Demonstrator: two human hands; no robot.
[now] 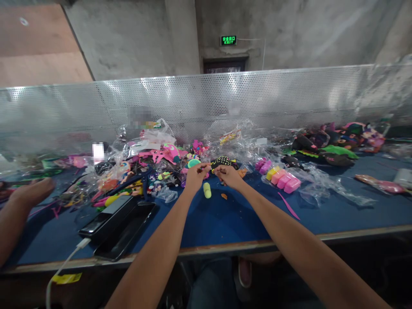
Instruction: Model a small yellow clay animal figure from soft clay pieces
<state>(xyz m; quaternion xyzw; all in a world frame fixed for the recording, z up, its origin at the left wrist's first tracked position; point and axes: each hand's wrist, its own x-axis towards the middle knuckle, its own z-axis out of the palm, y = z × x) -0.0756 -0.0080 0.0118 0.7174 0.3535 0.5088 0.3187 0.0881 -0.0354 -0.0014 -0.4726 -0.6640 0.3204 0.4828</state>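
Observation:
Above the middle of the blue table, my left hand and my right hand are close together, fingertips pinched and facing each other. Whatever small thing they hold is too small and blurred to make out. Just below them a pale yellow-green clay roll rests on the table, with a small orange-brown scrap to its right. Behind my fingers lies a black piece with yellow dots. A round turquoise-and-green piece is beside my left hand.
Soft blocks in yellow, orange and pink lie right, near a pink modelling knife. Left are a phone with a cable and a black tray. Colourful figures and clear bags line the perforated panel. Another person's hand is far left.

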